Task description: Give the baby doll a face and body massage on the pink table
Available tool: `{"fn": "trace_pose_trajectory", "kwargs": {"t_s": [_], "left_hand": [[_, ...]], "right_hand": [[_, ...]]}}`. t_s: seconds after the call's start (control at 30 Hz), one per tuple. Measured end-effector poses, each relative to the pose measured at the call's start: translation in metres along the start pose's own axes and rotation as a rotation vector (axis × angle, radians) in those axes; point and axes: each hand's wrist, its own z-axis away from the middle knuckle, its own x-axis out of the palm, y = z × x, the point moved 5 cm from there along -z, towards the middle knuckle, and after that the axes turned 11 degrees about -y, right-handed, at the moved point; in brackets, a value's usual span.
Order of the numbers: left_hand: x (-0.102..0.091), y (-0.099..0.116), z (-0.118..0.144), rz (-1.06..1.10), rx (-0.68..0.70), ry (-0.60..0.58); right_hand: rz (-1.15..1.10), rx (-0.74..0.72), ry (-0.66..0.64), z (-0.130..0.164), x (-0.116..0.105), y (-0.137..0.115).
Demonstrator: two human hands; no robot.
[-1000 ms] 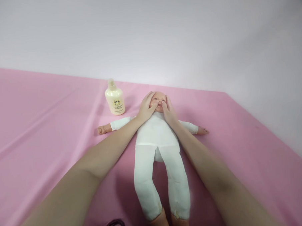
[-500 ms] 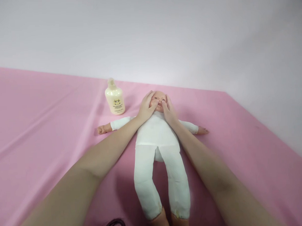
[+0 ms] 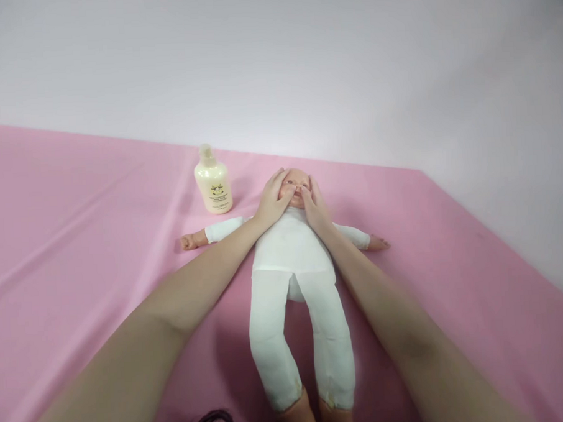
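I cup the baby doll (image 3: pixel 292 248) on both cheeks, left hand (image 3: pixel 272 202) and right hand (image 3: pixel 315 204) open flat, steadying its head; lotion bottle (image 3: pixel 212 181) stands near.

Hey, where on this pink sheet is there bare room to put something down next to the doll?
The pink sheet lies bare left of the cream lotion bottle, and also right of the white-clothed baby doll, out to the sheet's edge. It is crowded at the doll's head, where the left hand and right hand press its face, bottle close by.
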Motion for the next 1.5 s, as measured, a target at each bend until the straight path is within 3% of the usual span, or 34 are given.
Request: {"fn": "trace_pose_trajectory", "kwargs": {"t_s": [1.5], "left_hand": [[0.003, -0.006, -0.003, -0.012, 0.038, 0.013]], "right_hand": [[-0.03, -0.026, 0.006, -0.008, -0.001, 0.016]]}}
